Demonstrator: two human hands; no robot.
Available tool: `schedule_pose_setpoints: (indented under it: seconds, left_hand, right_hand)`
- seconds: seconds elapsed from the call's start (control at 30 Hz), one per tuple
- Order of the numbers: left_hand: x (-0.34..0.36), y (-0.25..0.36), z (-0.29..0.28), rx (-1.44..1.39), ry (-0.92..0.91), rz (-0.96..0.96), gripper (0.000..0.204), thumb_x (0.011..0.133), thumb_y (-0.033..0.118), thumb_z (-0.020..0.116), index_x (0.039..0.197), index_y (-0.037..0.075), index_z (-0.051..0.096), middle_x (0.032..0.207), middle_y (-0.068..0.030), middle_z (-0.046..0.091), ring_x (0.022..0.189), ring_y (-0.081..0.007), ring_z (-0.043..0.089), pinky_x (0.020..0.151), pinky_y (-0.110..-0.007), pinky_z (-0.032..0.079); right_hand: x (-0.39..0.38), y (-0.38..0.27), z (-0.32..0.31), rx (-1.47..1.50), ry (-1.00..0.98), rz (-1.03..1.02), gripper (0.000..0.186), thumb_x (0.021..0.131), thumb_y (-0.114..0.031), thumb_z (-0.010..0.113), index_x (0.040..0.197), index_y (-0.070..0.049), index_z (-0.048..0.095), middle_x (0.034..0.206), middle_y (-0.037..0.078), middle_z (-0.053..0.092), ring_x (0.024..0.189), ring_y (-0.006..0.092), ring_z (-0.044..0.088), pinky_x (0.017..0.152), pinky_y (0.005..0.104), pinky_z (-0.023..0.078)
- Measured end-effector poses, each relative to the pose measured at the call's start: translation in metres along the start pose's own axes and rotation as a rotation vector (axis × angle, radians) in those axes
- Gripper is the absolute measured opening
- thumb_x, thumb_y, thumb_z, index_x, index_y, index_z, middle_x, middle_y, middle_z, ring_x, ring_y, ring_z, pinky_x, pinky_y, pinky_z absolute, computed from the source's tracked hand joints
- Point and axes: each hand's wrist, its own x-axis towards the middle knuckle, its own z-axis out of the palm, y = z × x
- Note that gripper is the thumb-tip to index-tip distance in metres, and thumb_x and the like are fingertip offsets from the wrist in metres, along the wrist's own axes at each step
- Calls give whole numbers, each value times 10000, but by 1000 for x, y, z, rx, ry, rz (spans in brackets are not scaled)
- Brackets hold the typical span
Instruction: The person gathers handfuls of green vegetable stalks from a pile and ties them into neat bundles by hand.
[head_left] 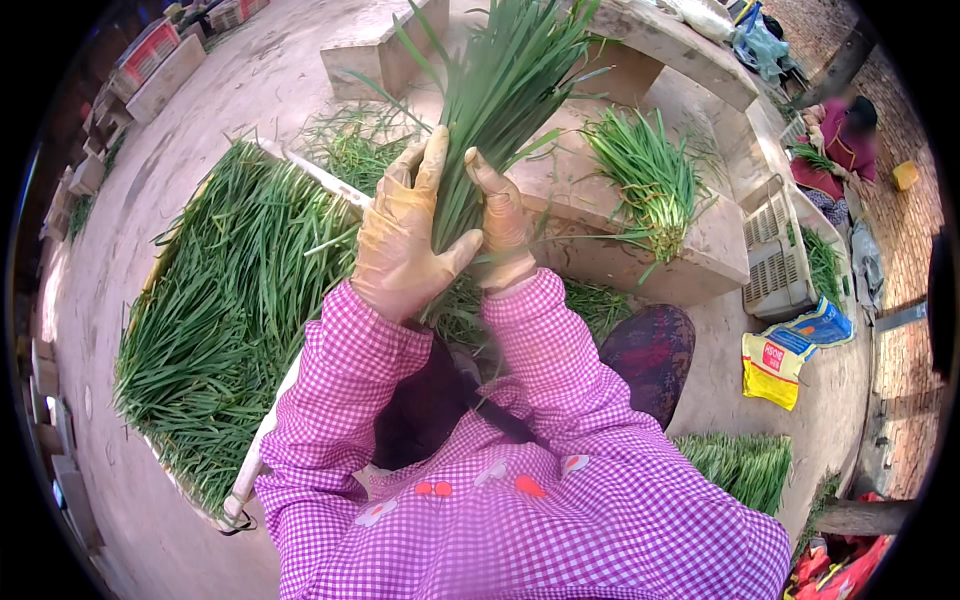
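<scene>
Between my hands stands a bunch of garlic chives (pixel 512 85), its long green leaves fanning up and away from me. My left hand (pixel 402 235), in a yellowish thin glove, presses against the bunch's left side with fingers pointing up and thumb toward the right. On the other side my right hand (pixel 500 220), gloved too, is curled against the bunch; most of its fingers are hidden. The bunch's lower end is partly covered by my hands. Beside my left arm is a large heap of loose chives (pixel 225 330) in a white-edged crate (pixel 262 425).
A smaller bunch of chives (pixel 650 180) lies on the stone block (pixel 600 225) ahead right. More chives (pixel 735 465) lie by my right side. A plastic basket (pixel 775 255) and a yellow-blue bag (pixel 775 365) are at right. Another person (pixel 840 150) sits at far right holding greens.
</scene>
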Motion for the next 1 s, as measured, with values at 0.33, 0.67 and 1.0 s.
schedule_pose_setpoints:
  seconds: [0.33, 0.67, 1.0]
  left_hand:
    - [64, 27, 136, -474, -222, 142, 821, 813, 339, 705, 1465, 48, 302, 1354, -234, 435, 1256, -359, 433, 1052, -417, 359]
    - [33, -24, 174, -787, -642, -409, 552, 864, 228, 688, 1340, 22, 499, 1115, -106, 615, 1003, -176, 573, 921, -326, 463]
    - [28, -25, 163, -716, -629, -427, 517, 864, 159, 658, 1331, 3, 501, 1083, -117, 627, 972, -183, 593, 895, -320, 482]
  right_hand:
    - [-10, -270, -189, -246, 342, -497, 296, 887, -235, 661, 1127, -65, 628, 1022, 39, 683, 872, 149, 676, 774, 289, 581]
    - [-33, -479, -339, -1101, 791, 82, 415, 873, -300, 680, 1164, -10, 624, 995, 88, 694, 804, 152, 669, 708, 267, 536]
    - [-19, -436, -372, -1370, 908, 241, 659, 892, -479, 583, 1341, -8, 486, 1264, 155, 585, 1135, 266, 543, 996, 337, 380]
